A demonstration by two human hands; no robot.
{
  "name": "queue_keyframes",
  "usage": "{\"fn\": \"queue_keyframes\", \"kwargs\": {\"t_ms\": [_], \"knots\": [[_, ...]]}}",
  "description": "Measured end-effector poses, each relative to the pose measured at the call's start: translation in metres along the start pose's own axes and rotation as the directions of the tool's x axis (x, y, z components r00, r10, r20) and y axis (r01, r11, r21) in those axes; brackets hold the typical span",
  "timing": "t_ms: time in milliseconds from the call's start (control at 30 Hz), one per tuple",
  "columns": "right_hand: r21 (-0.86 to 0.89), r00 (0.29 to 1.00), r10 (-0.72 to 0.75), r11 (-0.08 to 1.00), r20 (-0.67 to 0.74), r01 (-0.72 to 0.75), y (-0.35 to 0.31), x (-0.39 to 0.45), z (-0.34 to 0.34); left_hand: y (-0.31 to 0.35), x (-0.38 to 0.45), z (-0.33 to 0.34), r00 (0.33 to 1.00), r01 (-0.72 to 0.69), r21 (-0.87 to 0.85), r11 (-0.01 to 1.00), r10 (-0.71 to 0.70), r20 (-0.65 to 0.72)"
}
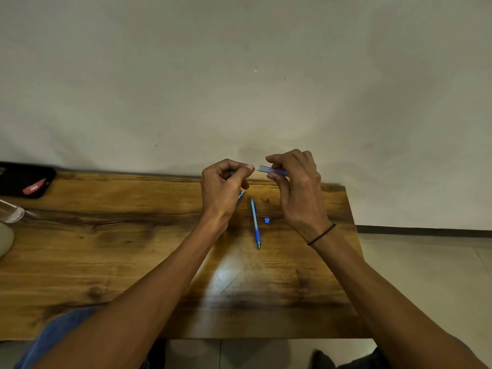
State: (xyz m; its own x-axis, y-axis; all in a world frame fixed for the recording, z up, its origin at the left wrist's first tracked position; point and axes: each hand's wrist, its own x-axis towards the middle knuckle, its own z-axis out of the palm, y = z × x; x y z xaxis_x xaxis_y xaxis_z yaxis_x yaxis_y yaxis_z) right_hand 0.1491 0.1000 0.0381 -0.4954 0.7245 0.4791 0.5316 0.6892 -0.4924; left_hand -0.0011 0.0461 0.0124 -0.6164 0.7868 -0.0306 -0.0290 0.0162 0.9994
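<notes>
Slim blue case [273, 170] was held above the table's far edge, at 12 o'clock from the pencil lying below. Right hand [298, 187] gripped it, thumb beneath and fingers curled over the top, with the case mouth pointing to 9 o'clock. A thin lead [257, 170] showed in the short gap between case mouth and left hand [223, 187], whose thumb and forefinger were pinched closed on its tip, the other fingers curled in. Could not tell whether they also held the pale blue piece [241, 197] poking out at that hand's 5 o'clock edge. On the wooden table [133, 249] lay a blue mechanical pencil [255, 222], tip toward 6 o'clock. A small blue cap [267, 220] sat just beside it at 3 o'clock, not touching. A black pouch [24, 179] and a clear vessel [10, 213] sat well apart at 9 o'clock. Risks, as judged: the lead looked very fine, so a sideways bend or hard pinch could snap it. Tipping the case mouth down could spill its contents. The loose cap sat near the right forearm and could be swept away.
</notes>
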Motion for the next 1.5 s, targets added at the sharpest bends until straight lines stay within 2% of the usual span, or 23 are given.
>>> {"fn": "queue_keyframes", "kwargs": {"t_ms": [700,1267,1500], "knots": [[-0.027,0.999,0.032,0.999,-0.026,-0.033,0.004,-0.001,0.004,0.007,0.003,0.001,1.0,-0.018,0.092,0.996,0.017,0.017],[-0.001,0.994,0.096,0.995,-0.046,-0.097,0.005,-0.002,0.002,0.016,0.004,-0.006,0.996,-0.086,0.095,0.992,0.083,0.033],[-0.012,0.992,0.12,0.993,-0.049,-0.12,0.01,-0.003,0.002,0.018,0.01,-0.014,0.99,-0.133,0.173,0.976,0.124,0.062]]}}
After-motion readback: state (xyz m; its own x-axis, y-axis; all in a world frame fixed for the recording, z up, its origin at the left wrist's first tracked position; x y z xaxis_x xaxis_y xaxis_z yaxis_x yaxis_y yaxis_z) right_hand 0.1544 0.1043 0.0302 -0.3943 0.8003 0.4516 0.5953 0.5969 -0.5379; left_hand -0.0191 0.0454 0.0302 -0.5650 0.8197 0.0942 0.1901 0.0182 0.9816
